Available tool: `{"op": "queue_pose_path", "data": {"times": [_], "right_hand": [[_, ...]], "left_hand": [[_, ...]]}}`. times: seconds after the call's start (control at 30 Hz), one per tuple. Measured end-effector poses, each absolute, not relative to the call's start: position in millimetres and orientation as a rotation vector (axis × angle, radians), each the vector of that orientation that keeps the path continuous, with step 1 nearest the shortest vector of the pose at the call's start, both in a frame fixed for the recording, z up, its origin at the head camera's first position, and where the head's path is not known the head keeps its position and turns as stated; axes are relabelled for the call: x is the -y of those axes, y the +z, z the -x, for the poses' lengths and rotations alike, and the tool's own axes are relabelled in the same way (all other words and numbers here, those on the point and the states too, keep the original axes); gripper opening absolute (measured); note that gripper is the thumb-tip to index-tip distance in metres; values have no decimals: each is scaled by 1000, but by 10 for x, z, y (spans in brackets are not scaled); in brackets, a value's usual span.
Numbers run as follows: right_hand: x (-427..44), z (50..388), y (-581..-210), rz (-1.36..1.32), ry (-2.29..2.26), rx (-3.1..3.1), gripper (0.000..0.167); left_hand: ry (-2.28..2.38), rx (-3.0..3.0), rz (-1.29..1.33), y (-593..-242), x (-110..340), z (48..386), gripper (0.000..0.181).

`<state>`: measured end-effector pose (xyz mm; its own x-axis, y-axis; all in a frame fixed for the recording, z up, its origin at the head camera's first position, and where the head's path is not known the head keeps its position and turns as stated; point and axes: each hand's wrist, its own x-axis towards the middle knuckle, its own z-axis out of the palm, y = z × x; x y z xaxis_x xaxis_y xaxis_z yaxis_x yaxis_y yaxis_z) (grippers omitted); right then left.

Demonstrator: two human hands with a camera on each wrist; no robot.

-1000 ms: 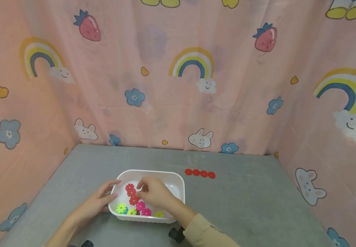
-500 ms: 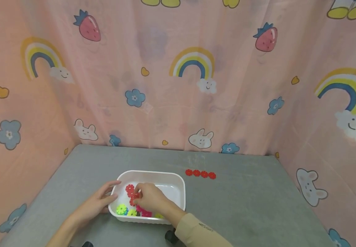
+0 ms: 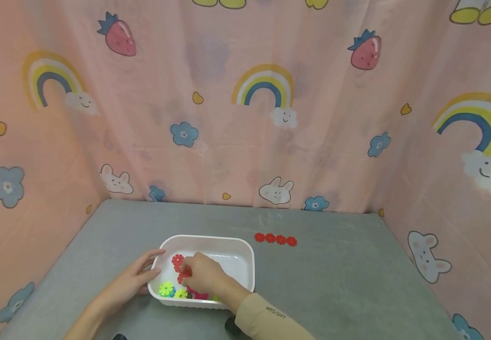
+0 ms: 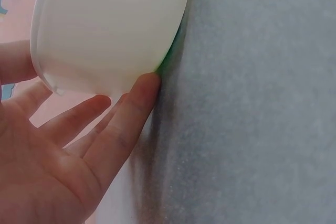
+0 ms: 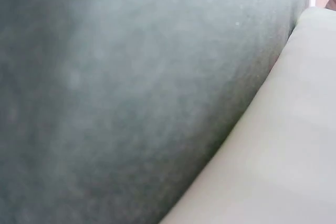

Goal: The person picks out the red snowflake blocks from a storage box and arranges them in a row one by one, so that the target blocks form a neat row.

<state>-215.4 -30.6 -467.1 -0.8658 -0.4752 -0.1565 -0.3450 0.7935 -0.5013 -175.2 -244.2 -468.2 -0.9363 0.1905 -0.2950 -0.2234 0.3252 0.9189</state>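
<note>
A white plastic tray (image 3: 204,305) stands on the grey table. My left hand (image 3: 132,278) grips its left end; in the left wrist view several fingers (image 4: 123,129) press the outer wall while another finger reaches over the rim. My right hand (image 3: 206,274) is inside the tray, thumb and forefinger around a red snowflake disc (image 3: 187,271), which they partly hide. Other red snowflake discs (image 3: 177,259) lie just beyond the fingertips. Yellow-green discs (image 3: 166,289) and pink discs (image 3: 201,296) sit along the near wall. The right wrist view shows only sleeve and table.
Several red snowflake discs (image 3: 275,239) form a row on the table (image 3: 334,269), behind and right of the tray. A dark object (image 3: 232,326) shows beside the right sleeve (image 3: 271,316). A patterned pink curtain (image 3: 245,156) surrounds the table.
My right hand has shifted slightly left and down onto the red discs, its fingers closing around one. The left hand keeps its hold on the tray. The row of discs is unchanged.
</note>
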Motion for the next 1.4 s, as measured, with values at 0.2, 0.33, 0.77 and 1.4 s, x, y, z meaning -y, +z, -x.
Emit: {"op": "queue_pose_path", "data": {"times": [0.2,0.33,0.77,1.4], "right_hand": [[304,2147,-4676,581,-702,-2706,22],[285,2147,-4655,561,-757,-2691,23],[124,2042,-4435,568,-1014,-2656,15],[-432,1974,-4169,776,-1105,-2746,12]], "left_hand": [[1652,-2235,19,-4691,2447,1762,59],[1647,-2236,25,-4688,2445,1769,60],[1643,-2248,26,-4714,2442,1770,62],[1615,-2273,28,-4716,2434,1758,66]]}}
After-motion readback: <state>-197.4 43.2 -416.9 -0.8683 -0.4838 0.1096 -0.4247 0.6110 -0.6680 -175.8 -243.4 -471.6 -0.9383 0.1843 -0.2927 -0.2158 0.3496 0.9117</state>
